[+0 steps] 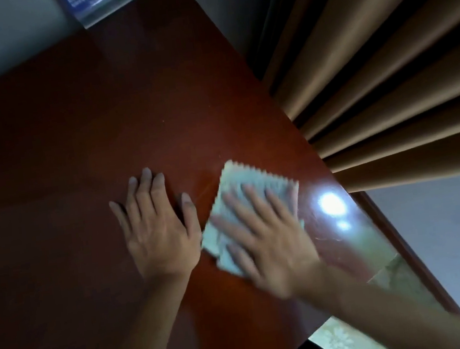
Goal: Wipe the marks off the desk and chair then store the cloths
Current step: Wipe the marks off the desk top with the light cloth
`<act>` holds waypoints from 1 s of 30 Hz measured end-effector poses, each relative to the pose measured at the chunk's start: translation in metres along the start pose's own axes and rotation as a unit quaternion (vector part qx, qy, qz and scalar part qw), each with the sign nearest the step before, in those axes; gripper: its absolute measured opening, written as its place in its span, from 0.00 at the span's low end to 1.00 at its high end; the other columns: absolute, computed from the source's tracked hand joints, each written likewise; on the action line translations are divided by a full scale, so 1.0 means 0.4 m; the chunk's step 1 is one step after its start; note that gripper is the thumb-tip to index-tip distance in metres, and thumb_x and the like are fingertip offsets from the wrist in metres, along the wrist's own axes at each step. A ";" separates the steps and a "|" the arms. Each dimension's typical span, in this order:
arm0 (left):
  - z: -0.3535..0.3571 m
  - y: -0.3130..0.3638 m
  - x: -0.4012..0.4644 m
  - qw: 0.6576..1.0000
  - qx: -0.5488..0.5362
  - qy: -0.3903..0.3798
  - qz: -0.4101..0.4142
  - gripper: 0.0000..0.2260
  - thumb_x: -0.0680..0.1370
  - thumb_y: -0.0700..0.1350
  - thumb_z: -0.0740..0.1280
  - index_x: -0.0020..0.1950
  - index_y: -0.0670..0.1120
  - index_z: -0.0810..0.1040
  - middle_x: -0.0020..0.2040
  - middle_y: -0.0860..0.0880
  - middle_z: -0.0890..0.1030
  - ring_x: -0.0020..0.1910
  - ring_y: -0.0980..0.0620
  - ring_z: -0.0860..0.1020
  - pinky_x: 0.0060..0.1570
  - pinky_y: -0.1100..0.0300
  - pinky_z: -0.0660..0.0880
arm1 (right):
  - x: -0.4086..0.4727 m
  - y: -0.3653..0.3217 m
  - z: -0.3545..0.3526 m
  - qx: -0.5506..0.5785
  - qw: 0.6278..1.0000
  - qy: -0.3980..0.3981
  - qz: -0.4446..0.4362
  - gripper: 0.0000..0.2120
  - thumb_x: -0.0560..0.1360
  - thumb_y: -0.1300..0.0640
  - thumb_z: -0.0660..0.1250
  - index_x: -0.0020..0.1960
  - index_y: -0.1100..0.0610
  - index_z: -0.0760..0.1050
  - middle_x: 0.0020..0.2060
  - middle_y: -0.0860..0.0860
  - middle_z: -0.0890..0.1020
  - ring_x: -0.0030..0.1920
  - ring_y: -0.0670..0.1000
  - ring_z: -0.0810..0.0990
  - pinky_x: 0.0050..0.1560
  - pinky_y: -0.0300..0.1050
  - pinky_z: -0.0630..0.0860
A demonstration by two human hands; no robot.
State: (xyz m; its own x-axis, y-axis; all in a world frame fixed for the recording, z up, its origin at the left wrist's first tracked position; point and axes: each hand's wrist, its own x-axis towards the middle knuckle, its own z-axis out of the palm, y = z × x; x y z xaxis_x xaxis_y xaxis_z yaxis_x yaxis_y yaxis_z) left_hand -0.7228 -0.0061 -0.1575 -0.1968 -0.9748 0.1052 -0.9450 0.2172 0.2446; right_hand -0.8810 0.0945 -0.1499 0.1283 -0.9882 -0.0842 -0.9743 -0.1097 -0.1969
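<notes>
A glossy dark red-brown desk fills most of the head view. A pale green cloth with a zigzag edge lies folded on the desk near its right edge. My right hand presses flat on the cloth with fingers spread, and it is blurred by motion. My left hand rests palm down on the bare desk just left of the cloth, fingers apart, holding nothing. No chair can be seen.
Brown curtains hang close beside the desk's right edge. A clear stand with a blue card sits at the desk's far edge by the wall. A bright light reflection shines near the right edge. Patterned floor shows below.
</notes>
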 end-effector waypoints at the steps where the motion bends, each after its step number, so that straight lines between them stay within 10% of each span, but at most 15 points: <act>1: 0.001 -0.001 0.002 1.000 0.001 0.002 0.001 0.21 0.83 0.51 0.58 0.70 0.40 0.70 0.72 0.40 0.72 0.76 0.40 0.65 0.74 0.35 0.57 | 0.065 0.044 -0.010 -0.008 1.000 0.016 0.008 0.25 0.82 0.44 0.51 0.79 0.46 0.59 0.79 0.53 0.58 0.79 0.60 0.53 0.75 0.63 0.55; 7: 0.005 -0.003 -0.003 1.000 0.002 0.007 -0.002 0.23 0.83 0.55 0.58 0.71 0.41 0.69 0.73 0.40 0.71 0.76 0.41 0.64 0.75 0.35 0.57 | 0.341 0.159 -0.047 -0.010 0.985 0.078 0.153 0.25 0.84 0.45 0.45 0.79 0.48 0.58 0.79 0.54 0.60 0.79 0.60 0.52 0.77 0.61 0.49; 15: 0.004 -0.004 -0.001 1.000 0.007 0.018 0.006 0.22 0.84 0.56 0.58 0.70 0.41 0.70 0.72 0.41 0.72 0.75 0.41 0.65 0.74 0.36 0.57 | -0.129 -0.027 0.003 0.003 1.000 -0.016 -0.011 0.26 0.83 0.45 0.53 0.80 0.46 0.56 0.80 0.52 0.55 0.80 0.59 0.51 0.75 0.64 0.56; 22: 0.004 0.000 0.001 1.000 0.000 0.017 0.004 0.25 0.84 0.58 0.54 0.70 0.40 0.72 0.72 0.40 0.73 0.75 0.41 0.65 0.75 0.36 0.57 | 0.262 0.219 -0.054 -0.012 0.986 0.079 0.146 0.24 0.84 0.44 0.49 0.78 0.46 0.61 0.77 0.56 0.63 0.78 0.63 0.57 0.74 0.64 0.55; 30: -0.004 0.000 0.001 1.000 -0.017 0.013 0.006 0.25 0.82 0.56 0.53 0.70 0.40 0.72 0.72 0.41 0.72 0.75 0.40 0.65 0.74 0.35 0.56 | -0.036 -0.049 0.008 -0.009 0.998 -0.013 -0.055 0.25 0.83 0.45 0.50 0.80 0.45 0.55 0.80 0.53 0.55 0.80 0.59 0.49 0.76 0.64 0.53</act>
State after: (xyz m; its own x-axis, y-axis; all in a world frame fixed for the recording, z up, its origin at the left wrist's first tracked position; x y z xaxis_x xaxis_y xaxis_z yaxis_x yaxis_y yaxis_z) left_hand -0.7223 -0.0063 -0.1560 -0.2008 -0.9706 0.1325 -0.9332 0.2307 0.2754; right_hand -0.8634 0.1112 -0.1479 0.2392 -0.9669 -0.0892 -0.9571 -0.2194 -0.1894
